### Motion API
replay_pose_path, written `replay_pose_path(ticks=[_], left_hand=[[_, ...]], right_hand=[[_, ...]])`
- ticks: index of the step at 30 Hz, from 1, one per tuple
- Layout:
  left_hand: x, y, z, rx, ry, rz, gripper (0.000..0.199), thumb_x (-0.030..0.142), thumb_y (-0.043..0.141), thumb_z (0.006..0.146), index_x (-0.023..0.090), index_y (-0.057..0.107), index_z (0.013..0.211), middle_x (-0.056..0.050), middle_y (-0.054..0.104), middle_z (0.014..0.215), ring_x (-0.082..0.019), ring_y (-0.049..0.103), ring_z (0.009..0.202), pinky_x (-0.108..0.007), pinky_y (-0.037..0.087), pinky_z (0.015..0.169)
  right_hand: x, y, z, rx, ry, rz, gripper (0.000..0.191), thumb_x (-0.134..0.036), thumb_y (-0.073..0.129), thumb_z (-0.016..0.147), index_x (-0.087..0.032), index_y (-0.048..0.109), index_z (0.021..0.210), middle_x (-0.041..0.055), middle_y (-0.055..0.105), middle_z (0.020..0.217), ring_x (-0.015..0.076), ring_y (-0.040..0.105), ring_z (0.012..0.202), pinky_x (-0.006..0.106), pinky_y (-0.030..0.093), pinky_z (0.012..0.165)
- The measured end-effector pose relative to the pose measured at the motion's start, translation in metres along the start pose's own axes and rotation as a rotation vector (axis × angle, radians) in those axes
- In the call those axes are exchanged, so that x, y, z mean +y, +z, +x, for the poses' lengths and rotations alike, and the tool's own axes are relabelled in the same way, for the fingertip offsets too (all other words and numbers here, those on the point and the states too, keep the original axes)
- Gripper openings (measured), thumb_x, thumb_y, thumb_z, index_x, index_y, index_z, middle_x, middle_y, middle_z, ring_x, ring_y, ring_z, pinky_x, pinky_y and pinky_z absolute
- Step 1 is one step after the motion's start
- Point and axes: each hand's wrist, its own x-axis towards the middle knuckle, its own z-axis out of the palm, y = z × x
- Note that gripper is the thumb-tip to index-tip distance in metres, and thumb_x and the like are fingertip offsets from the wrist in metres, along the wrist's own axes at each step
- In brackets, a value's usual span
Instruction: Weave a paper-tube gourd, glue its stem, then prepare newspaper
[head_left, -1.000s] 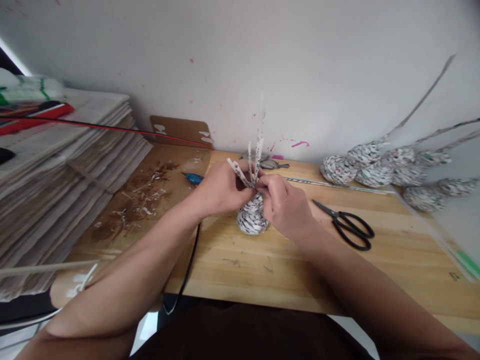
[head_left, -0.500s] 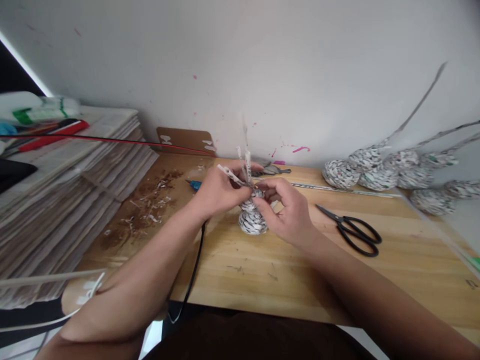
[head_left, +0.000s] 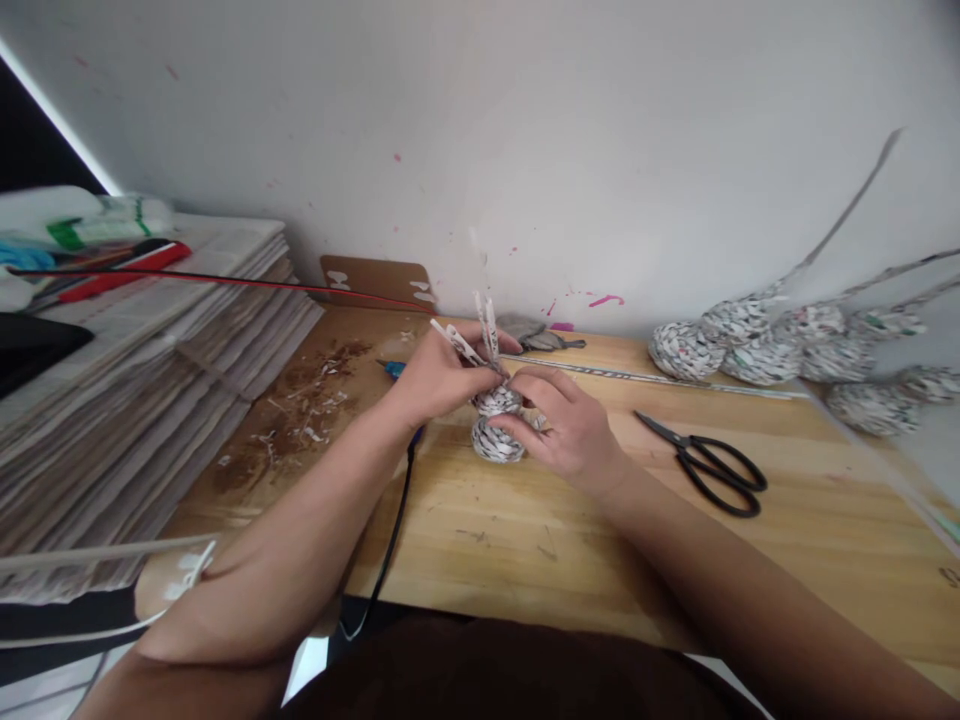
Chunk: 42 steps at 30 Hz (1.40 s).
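Note:
A small gourd-shaped weave of rolled newspaper strips (head_left: 497, 440) stands upright on the wooden table, narrowed at its middle. Loose paper strips (head_left: 490, 330) stick up from its top. My left hand (head_left: 441, 375) is closed around the top, thumb pressed across it at the base of those strips. From the right, my right hand (head_left: 570, 420) grips the side, its thumb at the narrow middle and bent fingers by the upper bulge. Those fingertips are partly hidden behind the weave.
Black-handled scissors (head_left: 720, 470) lie to the right. Several woven paper balls (head_left: 686, 350) with long stems rest against the wall. Long paper rods (head_left: 645, 375) lie behind my hands. Left are a newspaper stack (head_left: 225, 330), paper scraps (head_left: 315, 432), a blue-tipped tool (head_left: 391, 369) and a black cable (head_left: 394, 535).
My right hand has shifted lower, its thumb moving from the upper bulge down to the narrow middle. My left hand keeps its hold on the top. The view has shifted slightly.

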Motion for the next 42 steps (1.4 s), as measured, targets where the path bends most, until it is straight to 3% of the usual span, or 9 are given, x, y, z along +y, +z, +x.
replay_pose_path(ticks=[4, 8, 14, 21, 26, 30, 34, 38, 42], left_hand=[[0.002, -0.002, -0.002, -0.030, 0.051, -0.008, 0.038, 0.014, 0.075, 0.066, 0.014, 0.071, 0.105, -0.002, 0.073, 0.078, -0.017, 0.068, 0.069, -0.027, 0.054, 0.064], [0.005, -0.005, -0.005, -0.080, 0.215, 0.035, 0.037, 0.017, 0.075, 0.076, 0.015, 0.066, 0.112, -0.005, 0.075, 0.087, -0.018, 0.071, 0.080, -0.030, 0.058, 0.074], [0.004, -0.002, -0.009, -0.097, 0.334, 0.129, 0.022, 0.017, 0.071, 0.085, 0.018, 0.070, 0.107, -0.005, 0.076, 0.093, -0.018, 0.073, 0.086, -0.030, 0.059, 0.080], [0.004, -0.002, -0.010, -0.115, 0.334, 0.132, 0.026, 0.020, 0.072, 0.086, 0.019, 0.070, 0.112, -0.006, 0.076, 0.093, -0.019, 0.073, 0.088, -0.032, 0.060, 0.083], [-0.001, -0.001, -0.008, -0.123, 0.308, 0.188, 0.017, 0.020, 0.071, 0.084, 0.017, 0.069, 0.101, -0.006, 0.075, 0.093, -0.019, 0.072, 0.086, -0.033, 0.060, 0.082], [-0.004, 0.000, -0.007, -0.128, 0.284, 0.185, 0.018, 0.017, 0.071, 0.082, 0.016, 0.068, 0.100, -0.006, 0.074, 0.091, -0.019, 0.071, 0.083, -0.032, 0.059, 0.078], [-0.006, -0.001, -0.006, -0.188, 0.263, 0.134, 0.024, 0.015, 0.072, 0.082, 0.017, 0.070, 0.106, -0.006, 0.076, 0.095, -0.019, 0.072, 0.087, -0.031, 0.058, 0.080], [-0.008, -0.004, -0.004, -0.287, 0.204, 0.068, 0.031, 0.020, 0.074, 0.082, 0.019, 0.071, 0.113, -0.008, 0.076, 0.106, -0.022, 0.072, 0.096, -0.032, 0.058, 0.083], [-0.007, -0.008, -0.004, -0.349, 0.140, 0.027, 0.035, 0.025, 0.074, 0.084, 0.018, 0.069, 0.118, -0.009, 0.076, 0.107, -0.021, 0.072, 0.093, -0.034, 0.059, 0.085]], right_hand=[[0.000, 0.005, -0.003, 0.078, 0.085, 0.113, 0.035, -0.035, 0.077, 0.085, -0.023, 0.060, 0.112, 0.0096, 0.069, 0.110, 0.0226, 0.068, 0.102, 0.037, 0.059, 0.086], [-0.004, 0.008, -0.002, 0.135, 0.298, 0.218, 0.059, -0.041, 0.084, 0.077, -0.023, 0.053, 0.124, 0.0115, 0.066, 0.120, 0.0237, 0.068, 0.097, 0.040, 0.059, 0.082], [-0.004, 0.007, -0.002, 0.116, 0.219, 0.048, 0.054, -0.036, 0.080, 0.080, -0.023, 0.053, 0.126, 0.0124, 0.069, 0.118, 0.0293, 0.064, 0.107, 0.047, 0.051, 0.092], [-0.009, 0.004, -0.001, 0.162, 0.261, 0.212, 0.051, -0.035, 0.081, 0.079, -0.023, 0.056, 0.121, 0.0097, 0.071, 0.115, 0.0262, 0.066, 0.104, 0.043, 0.051, 0.091], [-0.007, 0.006, 0.005, 0.041, 0.601, 0.800, 0.031, -0.036, 0.072, 0.084, -0.022, 0.062, 0.110, 0.0054, 0.072, 0.108, 0.0196, 0.067, 0.097, 0.035, 0.052, 0.086], [-0.002, 0.010, 0.008, 0.024, 0.858, 1.132, 0.024, -0.033, 0.076, 0.075, -0.021, 0.066, 0.094, 0.0004, 0.072, 0.094, 0.0164, 0.066, 0.086, 0.033, 0.050, 0.079], [-0.002, 0.011, 0.008, 0.054, 0.978, 1.191, 0.021, -0.027, 0.079, 0.067, -0.021, 0.066, 0.082, -0.0023, 0.070, 0.084, 0.0152, 0.063, 0.078, 0.031, 0.048, 0.074], [-0.002, 0.011, 0.007, 0.079, 0.980, 1.221, 0.019, -0.025, 0.080, 0.064, -0.022, 0.064, 0.073, -0.0027, 0.072, 0.083, 0.0166, 0.063, 0.079, 0.032, 0.049, 0.073], [0.000, 0.011, 0.006, 0.058, 0.988, 1.213, 0.019, -0.026, 0.082, 0.062, -0.023, 0.064, 0.069, -0.0023, 0.071, 0.077, 0.0176, 0.064, 0.075, 0.032, 0.049, 0.068]])
